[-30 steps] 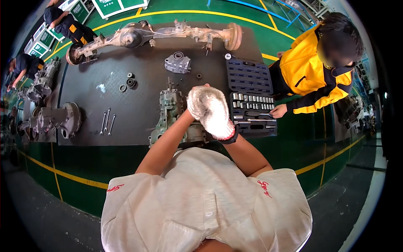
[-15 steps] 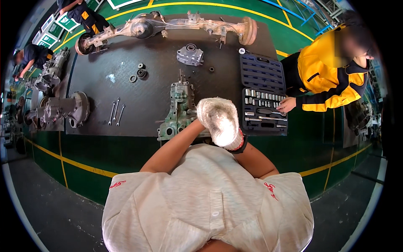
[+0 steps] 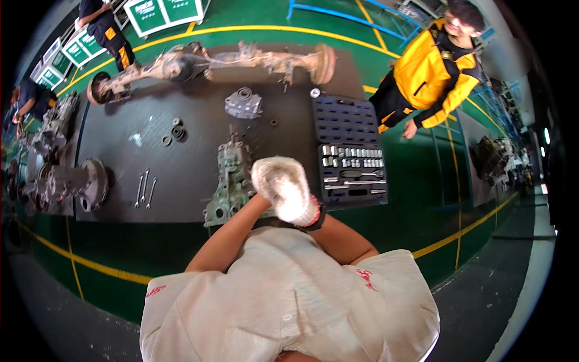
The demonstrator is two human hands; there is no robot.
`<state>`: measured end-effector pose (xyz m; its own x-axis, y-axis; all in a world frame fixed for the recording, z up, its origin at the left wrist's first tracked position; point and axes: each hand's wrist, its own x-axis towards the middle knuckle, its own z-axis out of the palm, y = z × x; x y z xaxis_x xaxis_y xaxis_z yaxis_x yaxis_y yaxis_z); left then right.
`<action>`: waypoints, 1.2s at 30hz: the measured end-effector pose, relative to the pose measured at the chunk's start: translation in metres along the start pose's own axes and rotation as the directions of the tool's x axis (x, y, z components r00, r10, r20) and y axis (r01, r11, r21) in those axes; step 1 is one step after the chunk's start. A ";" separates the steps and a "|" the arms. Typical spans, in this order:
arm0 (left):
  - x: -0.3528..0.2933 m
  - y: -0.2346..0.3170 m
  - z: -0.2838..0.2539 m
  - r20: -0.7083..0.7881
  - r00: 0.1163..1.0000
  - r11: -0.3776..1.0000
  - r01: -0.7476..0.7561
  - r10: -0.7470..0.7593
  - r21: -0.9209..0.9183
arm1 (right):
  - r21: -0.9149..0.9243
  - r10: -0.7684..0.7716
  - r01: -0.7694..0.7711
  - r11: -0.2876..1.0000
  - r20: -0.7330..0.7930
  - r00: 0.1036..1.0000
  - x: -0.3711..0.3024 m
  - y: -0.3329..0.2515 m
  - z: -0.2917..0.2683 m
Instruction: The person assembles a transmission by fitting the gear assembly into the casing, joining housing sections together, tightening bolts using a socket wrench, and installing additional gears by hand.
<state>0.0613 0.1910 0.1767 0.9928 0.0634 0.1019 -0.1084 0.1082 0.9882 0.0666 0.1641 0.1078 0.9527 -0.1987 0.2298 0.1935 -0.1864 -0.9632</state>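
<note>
In front of my chest is my right hand (image 3: 282, 186), in a white knit glove with a red-edged cuff and a black band at the wrist. Glare washes out the glove, and its separate fingers do not show. My left forearm (image 3: 228, 236) runs up to the glove from the left; the left hand itself is hidden behind it. Both hands are held together over the table's near edge. Just beyond and to the left stands a green-stained metal gearbox housing (image 3: 230, 172). A blue socket set case (image 3: 321, 194) lies open to the right, with sockets and a ratchet in it.
On the dark table (image 3: 114, 145) lie several wrenches (image 3: 143, 188), bearing rings (image 3: 177, 131) and a grey housing (image 3: 243, 104). A rusty axle (image 3: 223, 63) spans the back. A gearbox (image 3: 72, 184) stands left. A person in yellow and black (image 3: 425, 69) stands at the right.
The whole view has shifted, so the table sits lower and more to the left. The person at the right has drawn a hand away from the socket set and straightened up. My hands stay together.
</note>
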 end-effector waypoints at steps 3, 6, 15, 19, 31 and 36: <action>0.004 0.000 0.001 0.025 1.000 1.000 0.010 -0.010 -0.001 | 0.471 -0.015 -0.386 0.793 0.649 0.761 0.034 -0.012 -0.039; 0.006 0.002 0.001 0.034 0.999 1.000 0.025 -0.026 0.006 | 0.474 -0.075 -0.467 0.746 0.757 0.649 0.052 -0.025 -0.056; 0.003 0.000 -0.001 0.053 0.998 0.999 0.021 -0.023 0.034 | 0.512 -0.157 -0.507 0.694 0.794 0.587 0.059 -0.037 -0.051; 0.005 0.001 -0.002 0.060 0.998 0.999 0.020 -0.022 0.039 | 0.518 -0.180 -0.511 0.686 0.801 0.571 0.064 -0.047 -0.050; 0.006 0.003 -0.002 0.081 0.996 0.998 0.017 -0.021 0.058 | 0.535 -0.262 -0.390 0.749 0.780 0.568 0.073 -0.110 -0.058; 0.006 0.004 -0.004 0.094 0.996 0.998 -0.011 0.005 0.069 | 0.563 -0.349 -0.433 0.704 0.805 0.480 0.067 -0.146 -0.067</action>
<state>0.0664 0.1956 0.1803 0.9927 -0.0295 0.1171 -0.1160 0.0390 0.9925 0.0864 0.1136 0.2736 0.5781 0.7442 0.3345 -0.1443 0.4967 -0.8558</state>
